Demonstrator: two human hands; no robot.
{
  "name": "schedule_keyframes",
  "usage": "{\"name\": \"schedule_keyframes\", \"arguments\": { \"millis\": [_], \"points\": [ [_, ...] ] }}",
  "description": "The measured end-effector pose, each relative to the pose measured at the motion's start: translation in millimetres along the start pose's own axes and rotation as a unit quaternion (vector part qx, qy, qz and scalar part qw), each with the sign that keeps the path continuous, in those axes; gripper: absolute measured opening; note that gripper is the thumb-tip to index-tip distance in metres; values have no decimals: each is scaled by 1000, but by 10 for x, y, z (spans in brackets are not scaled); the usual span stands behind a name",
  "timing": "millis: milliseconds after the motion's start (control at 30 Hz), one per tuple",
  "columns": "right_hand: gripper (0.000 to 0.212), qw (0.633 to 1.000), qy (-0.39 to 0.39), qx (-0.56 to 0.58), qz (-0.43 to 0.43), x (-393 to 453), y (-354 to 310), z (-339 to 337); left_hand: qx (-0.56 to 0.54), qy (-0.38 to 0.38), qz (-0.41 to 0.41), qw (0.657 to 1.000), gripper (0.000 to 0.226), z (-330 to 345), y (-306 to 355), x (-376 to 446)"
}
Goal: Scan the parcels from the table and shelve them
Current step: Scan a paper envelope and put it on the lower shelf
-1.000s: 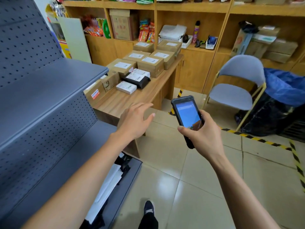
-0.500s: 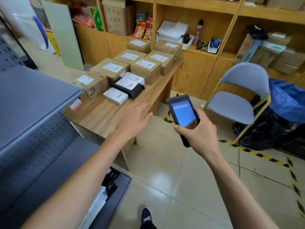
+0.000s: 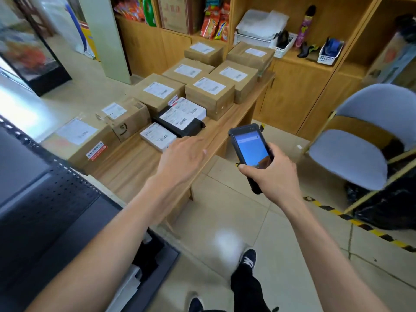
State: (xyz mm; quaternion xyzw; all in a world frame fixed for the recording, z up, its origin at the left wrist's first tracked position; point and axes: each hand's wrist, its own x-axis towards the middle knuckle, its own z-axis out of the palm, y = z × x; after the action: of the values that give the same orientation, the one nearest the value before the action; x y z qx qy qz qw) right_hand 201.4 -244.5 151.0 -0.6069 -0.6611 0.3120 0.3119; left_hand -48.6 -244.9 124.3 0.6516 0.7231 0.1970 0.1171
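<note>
parcels lie on the wooden table (image 3: pixel 144 167): eight brown cardboard boxes (image 3: pixel 209 95), one small white box (image 3: pixel 157 136), and one black mailer bag (image 3: pixel 180 122) with what looks like a white packet resting on its far end, each carrying a white label. the left hand (image 3: pixel 182 156) hovers just above the table's front edge, fingers straight and together, holding nothing, near the small white box. the right hand (image 3: pixel 272 174) grips one handheld scanner (image 3: pixel 249 152), its blue screen facing up, over the tiled floor. a grey metal shelf (image 3: pixel 33 199) stands left; one blue-grey chair (image 3: pixel 360 145) sits right.
</note>
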Motion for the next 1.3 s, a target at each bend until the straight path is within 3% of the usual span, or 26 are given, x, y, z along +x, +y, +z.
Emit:
{"name": "schedule_keyframes", "arguments": {
  "millis": [333,600,733,900,1000,1167,1300],
  "points": [
    [70,991,-135,4,-18,1500,375,122,-18,32,-148,988,51,438,45,821],
    [59,969,-242,1,-56,2062,278,593,-95,84,-302,945,52,498,-399,905],
    [55,958,-279,-30,-62,2335,254,927,-170,113,-378,903,52,623,-725,1005],
    [85,941,-317,-91,-84,2706,139,1395,-256,154,-453,840,47,842,-1239,1217],
    [78,931,-338,-105,-91,2905,61,1652,-297,169,-490,802,50,993,-1554,1358],
    [99,922,-359,-124,-73,3126,-50,1925,-457,201,-562,659,56,1240,-1936,1526],
    [98,914,-373,-139,-77,3233,-124,2086,-471,205,-590,622,57,1381,-2121,1648]
  ]
}}
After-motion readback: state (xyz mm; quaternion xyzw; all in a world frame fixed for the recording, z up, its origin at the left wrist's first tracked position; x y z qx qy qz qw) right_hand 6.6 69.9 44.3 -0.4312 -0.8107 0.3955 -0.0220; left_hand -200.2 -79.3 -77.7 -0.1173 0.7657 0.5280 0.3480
